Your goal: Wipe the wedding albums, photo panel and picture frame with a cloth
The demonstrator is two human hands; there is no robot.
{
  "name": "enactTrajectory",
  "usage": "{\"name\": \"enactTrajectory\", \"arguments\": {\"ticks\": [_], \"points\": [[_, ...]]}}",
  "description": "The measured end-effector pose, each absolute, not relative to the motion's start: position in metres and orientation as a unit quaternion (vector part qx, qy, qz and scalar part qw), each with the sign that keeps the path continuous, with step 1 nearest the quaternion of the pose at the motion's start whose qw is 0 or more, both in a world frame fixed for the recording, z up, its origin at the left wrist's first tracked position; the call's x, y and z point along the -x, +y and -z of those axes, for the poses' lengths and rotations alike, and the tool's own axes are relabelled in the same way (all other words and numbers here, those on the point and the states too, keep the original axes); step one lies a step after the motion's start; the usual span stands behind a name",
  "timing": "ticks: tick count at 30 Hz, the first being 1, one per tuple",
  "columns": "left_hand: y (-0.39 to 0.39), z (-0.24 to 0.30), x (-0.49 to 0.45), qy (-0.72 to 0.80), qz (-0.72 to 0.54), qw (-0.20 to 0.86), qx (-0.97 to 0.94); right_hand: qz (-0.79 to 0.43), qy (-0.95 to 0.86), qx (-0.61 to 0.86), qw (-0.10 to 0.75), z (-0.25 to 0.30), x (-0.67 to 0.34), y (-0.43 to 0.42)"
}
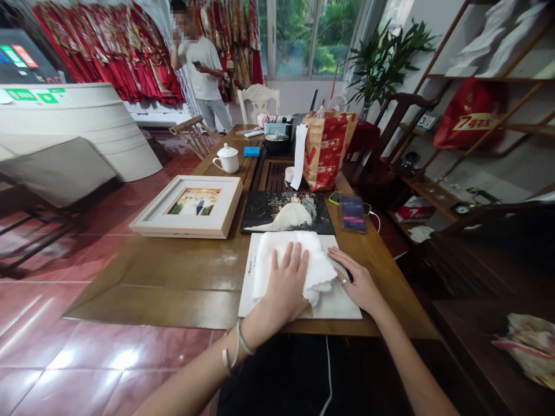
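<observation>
My left hand (287, 283) lies flat, fingers stretched out, on a folded white cloth (277, 254). The cloth rests on a white board (342, 303) at the near edge of the wooden table (186, 277). My right hand (356, 278), a ring on one finger, presses flat on the board's right side, touching the cloth's edge. Just beyond the board lies a dark wedding photo print (287, 212). A light wooden picture frame (189, 206) with a photo in it sits to the left.
A phone (352, 212) lies right of the print. A white teacup (228, 158), a blue box (251, 151), a red-patterned paper bag (325, 151) and a pot stand further back. A person (203, 69) stands beyond the table by red garments. Shelves and chairs line the right.
</observation>
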State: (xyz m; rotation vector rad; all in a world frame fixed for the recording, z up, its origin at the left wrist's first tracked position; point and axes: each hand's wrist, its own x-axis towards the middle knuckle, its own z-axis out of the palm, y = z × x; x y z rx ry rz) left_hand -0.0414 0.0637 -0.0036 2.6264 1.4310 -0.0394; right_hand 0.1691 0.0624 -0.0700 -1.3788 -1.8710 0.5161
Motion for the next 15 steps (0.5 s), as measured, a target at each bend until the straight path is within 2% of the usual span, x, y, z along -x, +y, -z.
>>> {"name": "enactTrajectory", "arguments": {"ticks": [4, 9, 15], "points": [[0.024, 0.009, 0.045, 0.471, 0.058, 0.087, -0.876, -0.198, -0.731, 0.538, 0.371, 0.071, -0.169, 0.062], [-0.018, 0.007, 0.068, 0.401, 0.07, 0.179, -0.896, -0.194, -0.73, 0.543, 0.366, 0.071, -0.169, 0.061], [0.005, -0.011, 0.076, 0.422, 0.031, 0.193, -0.885, -0.195, -0.729, 0.539, 0.374, 0.072, -0.17, 0.061]]}}
